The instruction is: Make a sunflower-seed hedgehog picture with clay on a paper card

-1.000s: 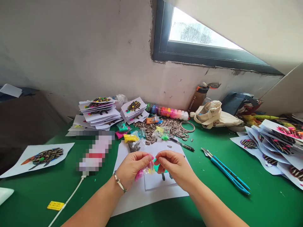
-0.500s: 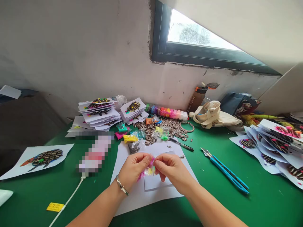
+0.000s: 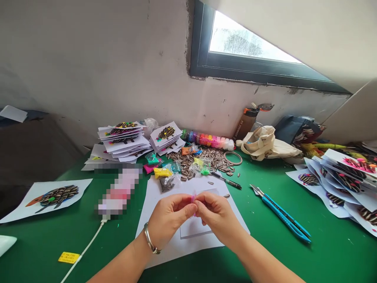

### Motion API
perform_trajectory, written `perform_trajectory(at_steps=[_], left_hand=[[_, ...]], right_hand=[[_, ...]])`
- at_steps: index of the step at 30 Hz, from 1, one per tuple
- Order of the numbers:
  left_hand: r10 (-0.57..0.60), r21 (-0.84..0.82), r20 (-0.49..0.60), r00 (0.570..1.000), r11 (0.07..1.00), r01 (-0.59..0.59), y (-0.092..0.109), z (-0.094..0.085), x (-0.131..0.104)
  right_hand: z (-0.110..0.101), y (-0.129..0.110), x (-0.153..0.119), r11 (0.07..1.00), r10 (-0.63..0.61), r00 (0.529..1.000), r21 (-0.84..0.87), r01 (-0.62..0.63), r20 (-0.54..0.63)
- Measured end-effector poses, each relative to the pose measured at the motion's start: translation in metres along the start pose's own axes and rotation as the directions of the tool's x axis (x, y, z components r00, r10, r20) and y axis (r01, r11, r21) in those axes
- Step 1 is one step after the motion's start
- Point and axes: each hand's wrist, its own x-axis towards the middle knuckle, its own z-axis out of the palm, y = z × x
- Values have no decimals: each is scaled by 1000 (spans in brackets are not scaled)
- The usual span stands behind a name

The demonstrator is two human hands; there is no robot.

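Observation:
A small clear packet with pink in it [image 3: 193, 199] is pinched between both hands, mostly hidden by the fingers. My left hand [image 3: 171, 215], with a silver bangle at the wrist, grips it from the left. From the right, my right hand [image 3: 218, 214] closes on it, fingertips touching the left ones. Below the hands lie a small white card [image 3: 191, 231] and a larger white sheet [image 3: 159, 255]. Just beyond are a grey clay packet [image 3: 167, 184], a yellow one [image 3: 163, 172] and a heap of striped seeds [image 3: 215, 159].
A blue cutter [image 3: 285, 216] and black pen [image 3: 226, 180] lie to the right. Stacks of seed-decorated cards [image 3: 126, 147] stand back left, more cards [image 3: 332, 188] at right. Behind are clay tubs [image 3: 213, 140], a bottle [image 3: 246, 122] and a cloth bag [image 3: 262, 143]. A white cable [image 3: 91, 239] runs at left.
My hands have drawn together around the packet, which turned so that its yellow and pink contents are now mostly covered. The left hand shifted slightly right and its fingertips meet the right ones.

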Motion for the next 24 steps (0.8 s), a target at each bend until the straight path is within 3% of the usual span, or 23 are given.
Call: perform_trajectory(at_steps=[3, 9, 17, 24], left_hand=[[-25, -46, -3, 1000, 999, 25, 4, 1, 1], [-83, 7, -144, 986, 996, 85, 6, -1, 1], [14, 258, -148, 989, 966, 25, 0, -2, -1], [210, 526, -242, 947, 849, -54, 1, -7, -5]], right_hand=[[0, -2, 0, 1000, -5, 1000, -15, 5, -1], [0, 2, -1, 990, -54, 996, -130, 45, -64], [4, 3, -2, 966, -134, 990, -228, 120, -48], [5, 5, 1, 987, -41, 995, -159, 26, -94]])
